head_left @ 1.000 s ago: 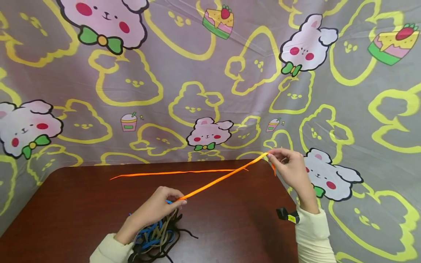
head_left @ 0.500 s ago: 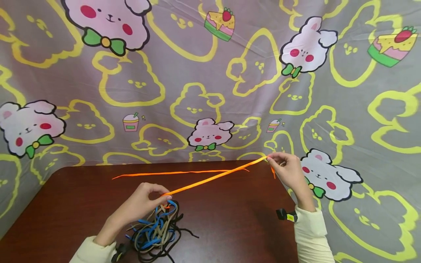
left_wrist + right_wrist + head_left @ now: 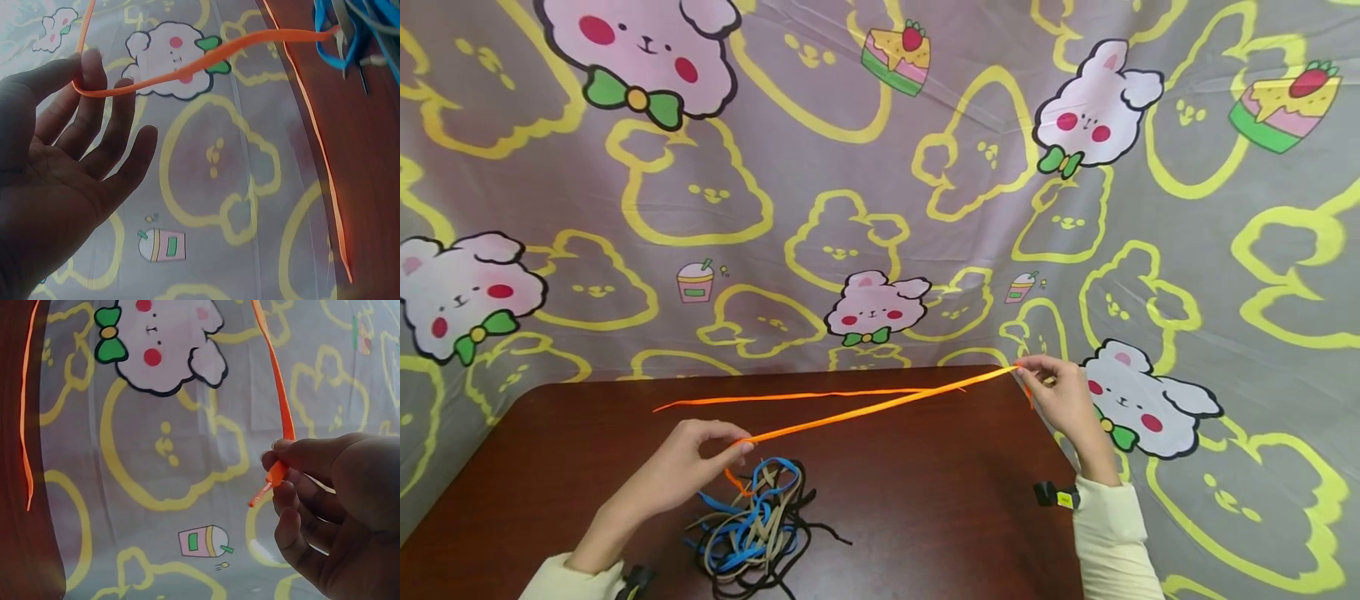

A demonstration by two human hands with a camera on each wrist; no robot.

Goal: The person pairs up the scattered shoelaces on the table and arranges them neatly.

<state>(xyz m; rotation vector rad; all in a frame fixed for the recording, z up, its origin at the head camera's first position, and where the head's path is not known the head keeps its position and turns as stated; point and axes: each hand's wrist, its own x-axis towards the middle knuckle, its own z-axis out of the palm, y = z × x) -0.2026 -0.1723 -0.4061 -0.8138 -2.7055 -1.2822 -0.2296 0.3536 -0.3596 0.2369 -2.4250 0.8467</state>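
An orange shoelace (image 3: 880,407) is stretched taut between both hands above the table. My left hand (image 3: 688,467) pinches it between thumb and forefinger at the lower left; from there its tail drops into a tangled pile of blue, tan and black laces (image 3: 756,525). In the left wrist view that tail (image 3: 250,45) runs across to the pile. My right hand (image 3: 1063,396), higher up at the right, pinches the lace near its other end, and a short tip (image 3: 259,495) hangs below the fingers in the right wrist view.
A second orange shoelace (image 3: 790,397) lies straight along the far part of the dark brown table (image 3: 917,517). Behind the table hangs a patterned cloth (image 3: 835,150) with rabbit faces. Black wrist straps (image 3: 1055,493) show at the sleeves.
My left hand has slid left along the lace, lengthening the taut stretch and uncovering the tangled pile. My right hand has sunk slightly.
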